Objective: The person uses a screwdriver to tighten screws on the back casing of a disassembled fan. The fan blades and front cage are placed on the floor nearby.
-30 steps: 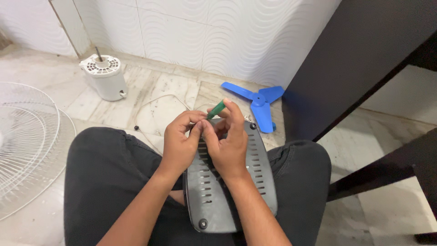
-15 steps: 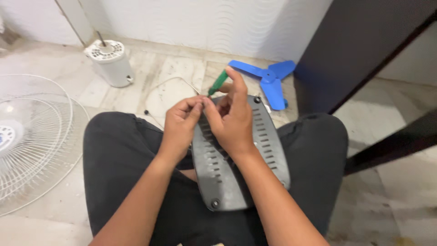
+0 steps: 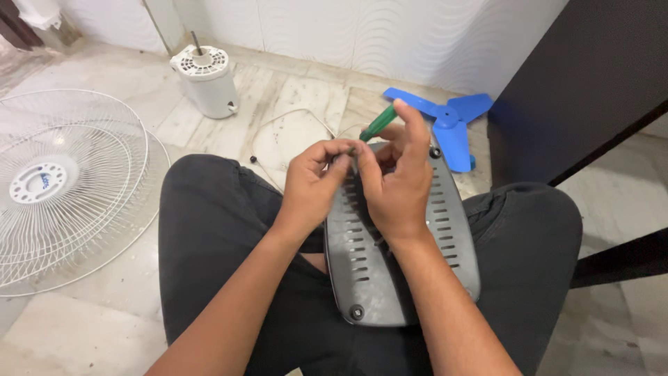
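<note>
Grey slotted base plate (image 3: 396,257) resting across the lap, near centre. Right hand (image 3: 396,184) grasping a green-handled screwdriver (image 3: 378,124) at the plate's far end; left hand (image 3: 314,182) pinched beside its tip. Blue fan blade (image 3: 445,122) far right on floor, white grille (image 3: 66,184) left.

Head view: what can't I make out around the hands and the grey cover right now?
- Screwdriver tip: hidden behind the fingers of the left hand and right hand; only the green handle shows.
- What the tip touches on the grey cover: covered by both hands.
- Cover's near edge: partly behind the right forearm.
- Small dark item on the floor: too small to identify.
- Fan guard: cut off by the left edge.
</note>
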